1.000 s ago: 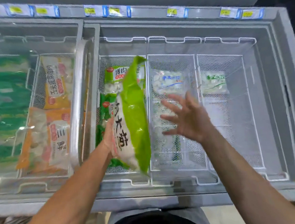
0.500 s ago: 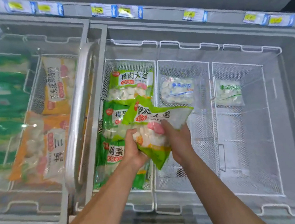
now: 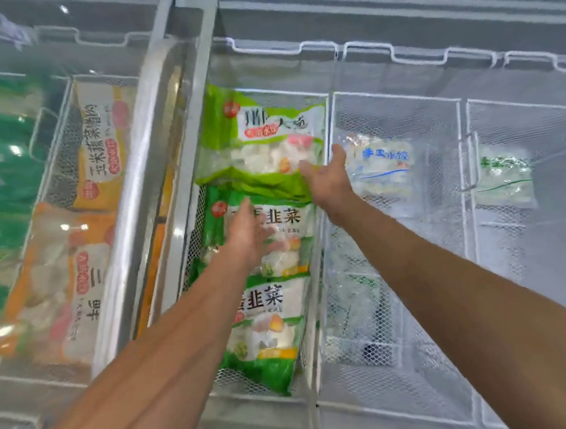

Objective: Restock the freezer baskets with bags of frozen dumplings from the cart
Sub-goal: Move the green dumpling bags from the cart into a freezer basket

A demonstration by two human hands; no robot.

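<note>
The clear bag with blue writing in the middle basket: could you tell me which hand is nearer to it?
Right. The right hand is just left of the clear bag, at the basket divider; the left hand is further left, over the green bags.

green bag: 韭菜 | clear bag: 手工水饺

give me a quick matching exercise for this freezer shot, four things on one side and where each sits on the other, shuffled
Things:
1. top green dumpling bag
2. orange dumpling bags
3. clear bag with blue print
4. left hand

Places:
A. in the middle wire basket
B. under the glass lid on the left
C. at the far end of the leftmost open basket, right hand at its edge
D. over the green bag nearer the person

Pairs: 1-C, 2-B, 3-A, 4-D
</note>
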